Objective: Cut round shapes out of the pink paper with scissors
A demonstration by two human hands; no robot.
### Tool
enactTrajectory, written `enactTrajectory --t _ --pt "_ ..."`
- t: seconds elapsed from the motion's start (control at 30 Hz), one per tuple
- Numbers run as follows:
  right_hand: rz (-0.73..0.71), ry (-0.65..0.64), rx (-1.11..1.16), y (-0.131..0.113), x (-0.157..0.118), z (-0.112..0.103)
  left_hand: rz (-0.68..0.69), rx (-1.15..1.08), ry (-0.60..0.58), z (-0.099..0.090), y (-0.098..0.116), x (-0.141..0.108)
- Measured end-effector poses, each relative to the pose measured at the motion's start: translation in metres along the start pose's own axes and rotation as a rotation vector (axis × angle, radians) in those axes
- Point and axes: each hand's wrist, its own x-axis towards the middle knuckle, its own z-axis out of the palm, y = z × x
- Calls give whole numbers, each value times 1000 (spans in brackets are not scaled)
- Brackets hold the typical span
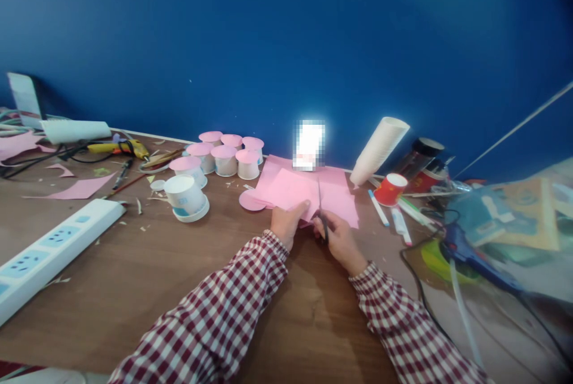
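Observation:
My left hand [287, 221] grips the near edge of a pink paper sheet [289, 187], its thumb lying on top. In my right hand [341, 240] is a pair of dark-handled scissors [324, 226], blades pointing away from me at the right part of the sheet. Whether the blades are apart is too small to tell. Under and behind lies more pink paper [338, 180]. A pink paper disc [251, 200] pokes out at the left. Left of it stand several white paper cups topped with pink discs [225, 153].
A white cup [181, 190] stands left, beyond a power strip [58, 252]. A yellow glue gun [120, 147] lies back left. Right are a leaning cup stack [380, 148], a red cup [391, 189], markers [378, 209] and a blue glue gun [478, 264] with cords.

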Motion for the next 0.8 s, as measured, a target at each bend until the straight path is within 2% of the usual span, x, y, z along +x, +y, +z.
enactTrajectory --t 0.4,0.8 --pt "19 14 -13 -5 0 1 6 28 7 -1 -2 2" --pt "-5 7 -45 0 0 -1 31 -39 -9 2 2 -1"
